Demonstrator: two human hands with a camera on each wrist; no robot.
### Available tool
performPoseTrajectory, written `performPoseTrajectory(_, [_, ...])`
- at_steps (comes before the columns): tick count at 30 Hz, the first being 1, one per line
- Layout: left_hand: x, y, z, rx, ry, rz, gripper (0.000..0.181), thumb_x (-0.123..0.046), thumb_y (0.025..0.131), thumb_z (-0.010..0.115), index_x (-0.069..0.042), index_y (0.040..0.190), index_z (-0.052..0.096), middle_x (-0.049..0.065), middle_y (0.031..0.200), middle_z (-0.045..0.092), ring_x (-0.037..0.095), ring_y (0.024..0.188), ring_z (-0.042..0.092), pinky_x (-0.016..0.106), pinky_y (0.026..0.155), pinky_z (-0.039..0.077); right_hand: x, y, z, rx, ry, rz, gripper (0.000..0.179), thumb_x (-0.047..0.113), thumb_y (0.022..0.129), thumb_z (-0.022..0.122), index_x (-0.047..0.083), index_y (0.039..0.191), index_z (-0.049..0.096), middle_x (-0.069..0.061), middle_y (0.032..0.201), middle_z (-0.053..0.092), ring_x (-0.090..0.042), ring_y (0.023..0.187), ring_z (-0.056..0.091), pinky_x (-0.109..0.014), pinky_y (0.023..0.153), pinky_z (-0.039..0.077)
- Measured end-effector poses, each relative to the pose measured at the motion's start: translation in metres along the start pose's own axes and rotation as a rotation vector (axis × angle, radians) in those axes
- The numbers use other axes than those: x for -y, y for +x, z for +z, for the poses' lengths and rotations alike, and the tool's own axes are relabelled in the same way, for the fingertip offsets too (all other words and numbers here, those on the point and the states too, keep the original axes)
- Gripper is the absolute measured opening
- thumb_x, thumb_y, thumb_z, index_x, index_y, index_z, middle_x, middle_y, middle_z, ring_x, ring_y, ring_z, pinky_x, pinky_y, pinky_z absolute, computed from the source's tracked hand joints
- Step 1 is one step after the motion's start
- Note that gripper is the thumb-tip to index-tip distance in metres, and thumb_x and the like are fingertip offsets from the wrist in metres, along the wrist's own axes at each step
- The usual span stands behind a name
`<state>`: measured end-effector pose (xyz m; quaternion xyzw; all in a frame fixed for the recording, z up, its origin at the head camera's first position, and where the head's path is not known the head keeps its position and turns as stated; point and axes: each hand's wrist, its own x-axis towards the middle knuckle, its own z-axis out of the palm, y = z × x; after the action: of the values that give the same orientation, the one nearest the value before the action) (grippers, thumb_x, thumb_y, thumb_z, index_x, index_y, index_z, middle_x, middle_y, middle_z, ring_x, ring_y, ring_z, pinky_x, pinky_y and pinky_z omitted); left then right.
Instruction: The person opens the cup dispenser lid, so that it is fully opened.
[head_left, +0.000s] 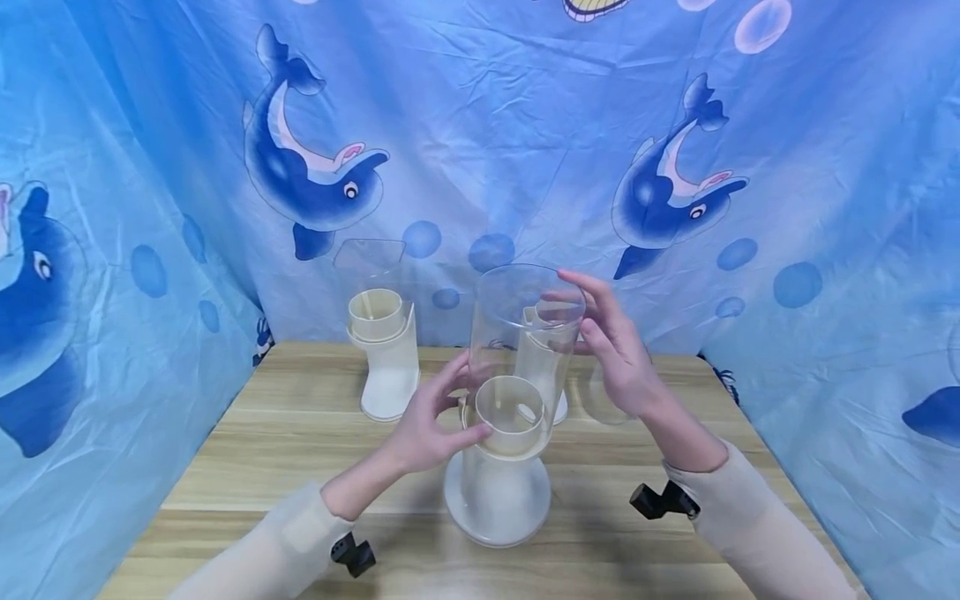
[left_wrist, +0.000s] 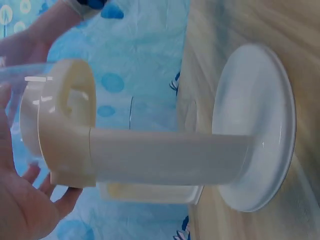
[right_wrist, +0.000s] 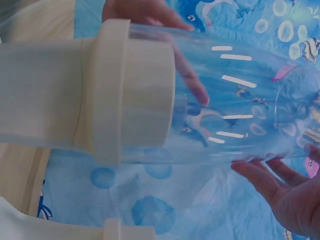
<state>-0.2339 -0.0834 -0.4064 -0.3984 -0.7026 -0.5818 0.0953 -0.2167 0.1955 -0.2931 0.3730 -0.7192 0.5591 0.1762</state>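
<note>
A white stand (head_left: 498, 500) with a round base stands upright on the table in front of me, topped by a cream ring collar (right_wrist: 107, 95). Around the collar's inner rim sits a clear cylinder (head_left: 495, 329), rising upright from it. My left hand (head_left: 427, 423) grips the stand's top at the collar, thumb in front and fingers at the far side. On the cylinder's upper right side, my right hand (head_left: 618, 367) holds the wall near the top edge with thumb and fingers. The right wrist view shows the right hand (right_wrist: 287, 192) against the cylinder.
Behind to the left is another white stand (head_left: 390, 367) with a clear angular tube (head_left: 371, 258) on it. A third stand (head_left: 532, 358) is partly seen through the cylinder. A clear vessel (head_left: 607, 404) stands behind my right hand. Blue dolphin curtains (head_left: 480, 125) surround the wooden table (head_left: 285, 450).
</note>
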Motion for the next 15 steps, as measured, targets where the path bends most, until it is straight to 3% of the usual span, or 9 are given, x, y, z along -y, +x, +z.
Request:
performPoseTrajectory(3, [0.0, -0.003, -0.004, -0.003, 0.001, 0.002, 0.096, -0.001, 0.082, 0.083, -0.003, 0.164, 0.032, 0.027, 0.15, 0.06, 0.028, 0.131, 0.065, 0.037, 0.101, 0.061, 0.0, 0.001, 0.0, 0.005, -0.002, 0.009, 0.053, 0.014, 0.11, 0.036, 0.009, 0.163, 0.034, -0.01, 0.148, 0.061, -0.028, 0.125, 0.069, -0.043, 0.088, 0.067])
performPoseTrajectory(6, [0.008, 0.001, -0.01, 0.061, -0.064, 0.035, 0.097, 0.002, 0.084, 0.08, 0.001, 0.165, 0.027, 0.032, 0.153, 0.053, 0.017, 0.138, 0.06, 0.035, 0.108, 0.057, 0.003, -0.003, -0.002, -0.01, -0.051, 0.003, 0.055, 0.009, 0.108, 0.036, 0.007, 0.162, 0.035, -0.018, 0.145, 0.061, -0.027, 0.121, 0.07, -0.038, 0.086, 0.067])
performPoseTrajectory(11, [0.019, 0.011, -0.015, 0.17, -0.136, 0.049, 0.092, 0.003, 0.088, 0.077, 0.003, 0.165, 0.026, 0.031, 0.163, 0.043, 0.03, 0.145, 0.056, 0.038, 0.116, 0.051, 0.006, -0.008, -0.004, -0.004, -0.077, 0.005, 0.055, 0.007, 0.107, 0.037, 0.007, 0.162, 0.034, -0.027, 0.142, 0.059, -0.016, 0.115, 0.072, -0.039, 0.082, 0.068])
performPoseTrajectory(15, [0.019, 0.01, -0.008, 0.143, -0.116, 0.011, 0.088, 0.001, 0.087, 0.081, 0.001, 0.163, 0.035, 0.029, 0.158, 0.051, 0.036, 0.137, 0.062, 0.04, 0.112, 0.054, 0.004, -0.008, -0.003, 0.004, -0.034, 0.006, 0.054, 0.01, 0.11, 0.036, 0.007, 0.163, 0.03, -0.031, 0.144, 0.057, -0.014, 0.117, 0.071, -0.053, 0.079, 0.068])
